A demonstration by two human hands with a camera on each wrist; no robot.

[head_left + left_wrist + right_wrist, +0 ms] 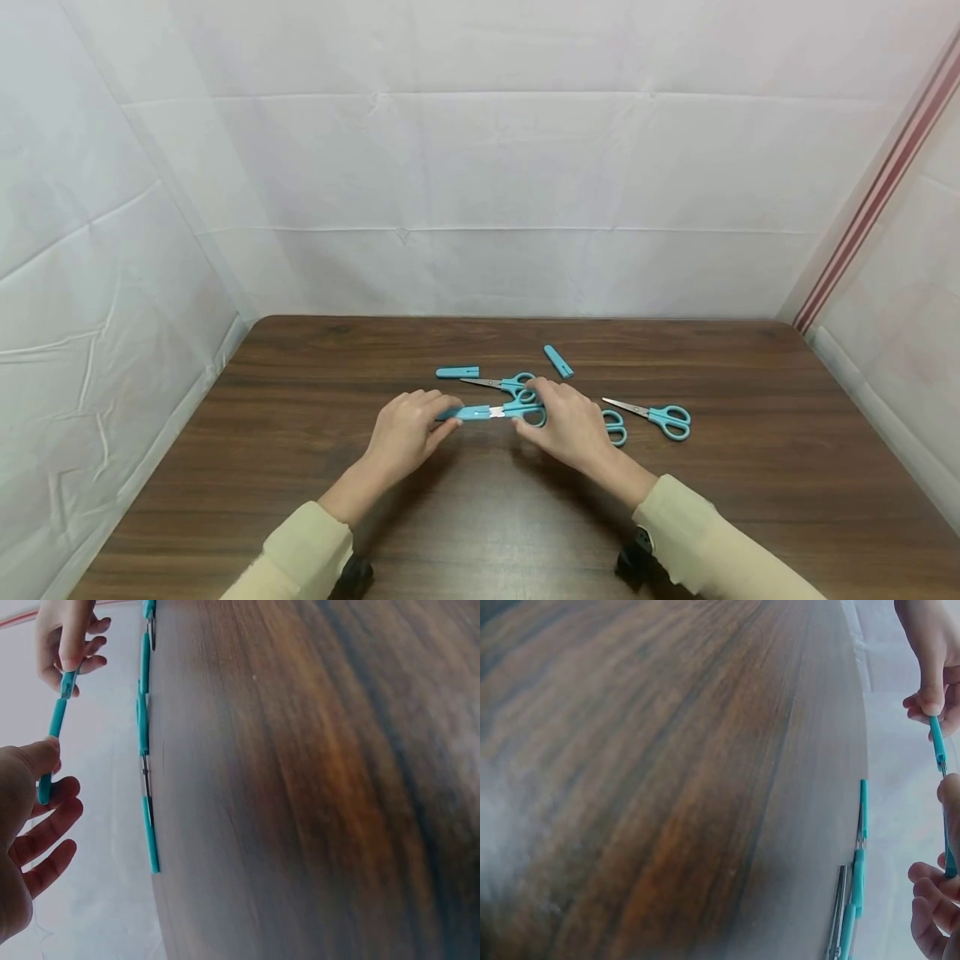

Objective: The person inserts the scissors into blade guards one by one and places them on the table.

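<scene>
Your left hand (408,433) pinches the small teal plastic blade cap (467,412) between thumb and fingertips, and your right hand (570,421) grips the teal looped handles of the small steel-bladed scissors (517,410). The pair is held just above the dark wood-grain table (300,467) near its middle, with the cap only partly over the blade: a short bright stretch of metal shows between cap and handles. That gap is the main risk, I judge. If the cap goes on askew, the tip could catch on its inside wall and jam, or slide out past the mouth toward your left fingertips. A pinch this light could also let the cap twist or drop. In the left wrist view the thumb sits on the cap while the other fingers hang loosely spread below it, so little backs up the grip. Watch the crowd of things close by: a bare pair of teal scissors (501,384) lies just beyond your hands at 12 o'clock, a loose teal cap (457,372) at 11 o'clock, another loose cap (558,361) at 1 o'clock, a further bare pair (654,417) at 3 o'clock, and one more pair (615,427) half hidden behind your right hand. A wide sweep of the wrist could knock any of these.
</scene>
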